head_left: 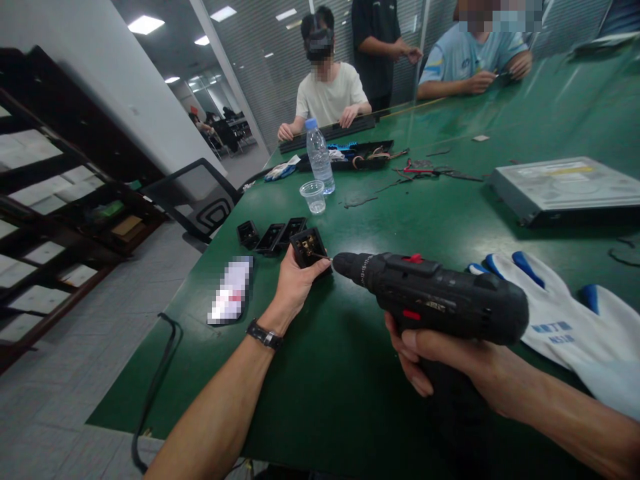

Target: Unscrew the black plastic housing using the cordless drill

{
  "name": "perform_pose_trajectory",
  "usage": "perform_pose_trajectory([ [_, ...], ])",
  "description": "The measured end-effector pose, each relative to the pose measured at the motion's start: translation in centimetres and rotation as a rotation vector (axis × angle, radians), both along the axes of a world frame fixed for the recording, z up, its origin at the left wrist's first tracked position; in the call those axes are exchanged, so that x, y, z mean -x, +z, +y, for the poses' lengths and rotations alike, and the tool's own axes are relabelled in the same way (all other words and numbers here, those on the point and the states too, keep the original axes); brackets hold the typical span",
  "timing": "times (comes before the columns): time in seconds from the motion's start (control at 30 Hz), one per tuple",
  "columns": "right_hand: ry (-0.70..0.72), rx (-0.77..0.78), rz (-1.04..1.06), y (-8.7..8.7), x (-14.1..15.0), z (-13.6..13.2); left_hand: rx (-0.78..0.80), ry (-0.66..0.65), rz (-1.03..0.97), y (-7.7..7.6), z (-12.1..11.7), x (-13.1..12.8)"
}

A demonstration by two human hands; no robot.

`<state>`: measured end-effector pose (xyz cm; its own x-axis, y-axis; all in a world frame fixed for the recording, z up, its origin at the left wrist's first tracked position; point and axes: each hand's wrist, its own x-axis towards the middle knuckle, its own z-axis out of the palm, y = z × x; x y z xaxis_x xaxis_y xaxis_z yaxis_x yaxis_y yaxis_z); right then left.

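Observation:
My left hand [296,280] grips a small black box [311,249] whose open side shows brass-coloured metal parts. In my right hand [450,357] is a black cordless drill [430,293] with red switches, held by its handle and pointing left. Its thin bit reaches into the open side of the box; whether the tip sits on a screw is too small to tell. Just beyond my left hand, similar black housings [271,238] stand on the green table [350,413].
A water bottle [320,160] and a clear plastic cup [313,197] stand ahead. White-and-blue gloves [560,327] and a metal disc drive [570,190] lie to the right. A phone-like object [231,291], blurred, lies left. Two people sit across the table; another stands behind.

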<state>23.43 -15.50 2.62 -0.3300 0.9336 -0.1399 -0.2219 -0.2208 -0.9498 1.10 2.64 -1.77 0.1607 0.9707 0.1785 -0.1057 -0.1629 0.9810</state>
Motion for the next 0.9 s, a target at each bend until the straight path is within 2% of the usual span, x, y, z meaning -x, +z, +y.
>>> perform_pose_trajectory([
  [0.33,0.007,0.004,-0.013,0.4,0.1,0.2,-0.003,0.015,0.020,0.1,-0.1,-0.2],
  [0.77,0.019,-0.049,-0.013,-0.3,-0.5,0.0,-0.019,-0.009,0.014,-0.2,0.0,-0.1],
  [0.9,0.011,-0.006,0.006,-0.6,-0.7,-0.2,-0.015,-0.004,0.020,-0.2,0.0,-0.1],
])
